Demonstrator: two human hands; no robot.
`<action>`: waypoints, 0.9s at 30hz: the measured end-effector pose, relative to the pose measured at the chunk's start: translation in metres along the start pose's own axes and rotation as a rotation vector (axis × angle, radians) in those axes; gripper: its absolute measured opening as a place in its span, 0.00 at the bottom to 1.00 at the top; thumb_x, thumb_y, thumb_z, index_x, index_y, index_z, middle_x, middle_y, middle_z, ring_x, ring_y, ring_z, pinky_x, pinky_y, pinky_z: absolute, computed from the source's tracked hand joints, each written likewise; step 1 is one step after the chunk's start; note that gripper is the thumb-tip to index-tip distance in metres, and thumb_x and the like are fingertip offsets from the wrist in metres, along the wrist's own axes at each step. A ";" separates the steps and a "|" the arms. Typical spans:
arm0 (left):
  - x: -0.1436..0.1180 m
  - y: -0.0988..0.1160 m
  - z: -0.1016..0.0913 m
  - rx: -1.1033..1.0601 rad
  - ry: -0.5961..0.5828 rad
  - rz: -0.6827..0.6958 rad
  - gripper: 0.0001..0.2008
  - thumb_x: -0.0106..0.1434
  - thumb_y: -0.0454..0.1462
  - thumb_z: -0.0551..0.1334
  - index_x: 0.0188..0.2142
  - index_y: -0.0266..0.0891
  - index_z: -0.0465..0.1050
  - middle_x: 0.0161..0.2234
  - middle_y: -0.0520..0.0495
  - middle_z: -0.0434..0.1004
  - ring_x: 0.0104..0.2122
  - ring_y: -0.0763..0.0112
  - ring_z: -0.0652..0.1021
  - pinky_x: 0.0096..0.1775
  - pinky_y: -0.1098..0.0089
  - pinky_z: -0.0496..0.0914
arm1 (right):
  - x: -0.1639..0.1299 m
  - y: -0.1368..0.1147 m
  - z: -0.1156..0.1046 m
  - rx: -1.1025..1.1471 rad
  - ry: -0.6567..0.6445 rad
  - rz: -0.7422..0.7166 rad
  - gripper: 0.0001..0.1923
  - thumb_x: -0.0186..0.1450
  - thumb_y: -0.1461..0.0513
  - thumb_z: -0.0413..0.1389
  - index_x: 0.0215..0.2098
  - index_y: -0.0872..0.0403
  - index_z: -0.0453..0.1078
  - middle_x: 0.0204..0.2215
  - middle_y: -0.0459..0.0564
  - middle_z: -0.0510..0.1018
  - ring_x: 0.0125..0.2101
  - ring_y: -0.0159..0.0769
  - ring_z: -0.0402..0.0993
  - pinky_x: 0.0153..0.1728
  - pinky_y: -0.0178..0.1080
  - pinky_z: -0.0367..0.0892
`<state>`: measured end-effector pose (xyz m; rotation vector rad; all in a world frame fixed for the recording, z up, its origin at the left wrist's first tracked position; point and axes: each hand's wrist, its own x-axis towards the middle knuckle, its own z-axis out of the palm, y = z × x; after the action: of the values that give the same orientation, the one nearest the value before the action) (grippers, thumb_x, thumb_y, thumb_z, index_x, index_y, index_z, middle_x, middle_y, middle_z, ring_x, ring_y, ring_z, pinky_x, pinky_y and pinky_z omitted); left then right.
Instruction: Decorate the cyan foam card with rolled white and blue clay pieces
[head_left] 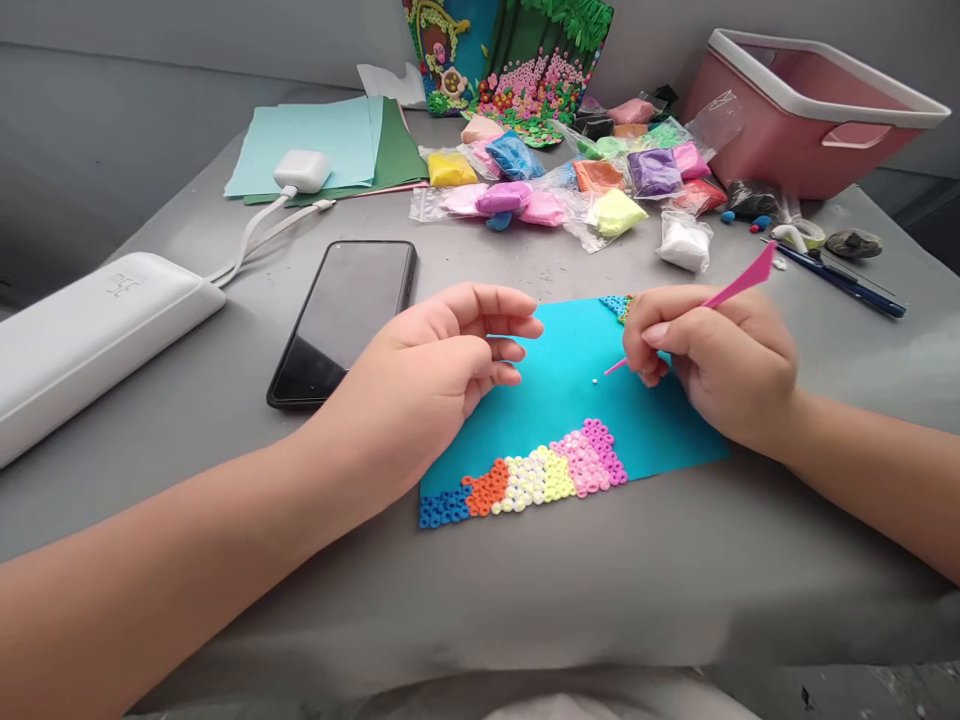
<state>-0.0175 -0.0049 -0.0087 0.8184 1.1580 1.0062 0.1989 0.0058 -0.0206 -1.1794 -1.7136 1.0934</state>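
Observation:
My right hand [720, 360] grips a thin pink plastic clay tool [742, 277], its pointed tip angled down over a blue sheet [555, 360]. Just left of that tip lies a tiny white ball [595, 381]. My left hand [442, 365] hovers above the sheet's left side, fingers loosely curved and apart, with nothing visible in them. Along the sheet's near edge runs a band of small clay rings [529, 475] in blue, orange, white, yellow, pink and magenta. Another patch of rings [616, 306] at the far edge is partly hidden by my right hand.
A phone [349, 315] and a white power bank [105, 330] with a cable lie left. Behind are paper sheets [300, 140], several bagged clays [514, 195], a decorated picture [517, 60] and a pink bin [780, 130]. A dark blue pen [847, 285] rests at right.

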 end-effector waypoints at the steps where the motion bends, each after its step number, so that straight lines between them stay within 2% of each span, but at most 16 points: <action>1: 0.001 -0.001 0.000 0.002 -0.004 0.005 0.19 0.52 0.19 0.56 0.33 0.37 0.81 0.32 0.51 0.79 0.30 0.78 0.76 0.33 0.77 0.72 | 0.001 -0.001 0.001 -0.007 -0.012 0.030 0.12 0.56 0.66 0.51 0.16 0.53 0.69 0.17 0.49 0.68 0.21 0.34 0.61 0.22 0.39 0.55; 9: 0.002 -0.001 0.002 -0.002 0.007 -0.011 0.15 0.59 0.21 0.58 0.34 0.36 0.79 0.31 0.52 0.80 0.30 0.79 0.80 0.36 0.77 0.77 | 0.000 -0.002 0.005 -0.053 -0.043 0.066 0.14 0.57 0.66 0.49 0.14 0.53 0.66 0.18 0.49 0.69 0.21 0.32 0.61 0.21 0.39 0.56; 14: 0.001 -0.001 0.002 0.003 0.005 -0.013 0.12 0.59 0.21 0.60 0.34 0.36 0.79 0.31 0.52 0.80 0.30 0.78 0.80 0.37 0.77 0.78 | 0.001 -0.002 0.005 -0.039 -0.058 0.049 0.14 0.57 0.67 0.49 0.14 0.53 0.65 0.18 0.48 0.69 0.20 0.31 0.61 0.21 0.39 0.56; 18: 0.001 -0.001 0.002 0.005 0.012 -0.014 0.13 0.59 0.21 0.60 0.34 0.36 0.80 0.31 0.52 0.80 0.30 0.78 0.80 0.38 0.76 0.78 | 0.001 -0.001 0.005 -0.015 -0.056 0.055 0.14 0.57 0.67 0.50 0.15 0.54 0.67 0.18 0.49 0.69 0.20 0.32 0.61 0.21 0.38 0.56; 22: 0.002 0.000 0.002 0.000 0.008 -0.009 0.12 0.60 0.22 0.61 0.35 0.36 0.80 0.32 0.52 0.81 0.30 0.78 0.81 0.39 0.77 0.79 | 0.000 0.000 0.005 0.004 -0.041 0.054 0.13 0.57 0.66 0.50 0.17 0.54 0.70 0.17 0.49 0.68 0.21 0.33 0.62 0.21 0.38 0.56; 27: 0.002 -0.001 0.003 0.002 0.016 -0.016 0.12 0.60 0.21 0.61 0.34 0.36 0.80 0.31 0.52 0.81 0.30 0.79 0.81 0.37 0.78 0.78 | 0.000 -0.002 0.006 -0.033 0.006 0.083 0.13 0.56 0.66 0.50 0.16 0.54 0.69 0.17 0.49 0.68 0.20 0.32 0.61 0.20 0.38 0.55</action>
<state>-0.0146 -0.0036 -0.0094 0.8028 1.1780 0.9997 0.1931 0.0038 -0.0210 -1.2834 -1.6968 1.1138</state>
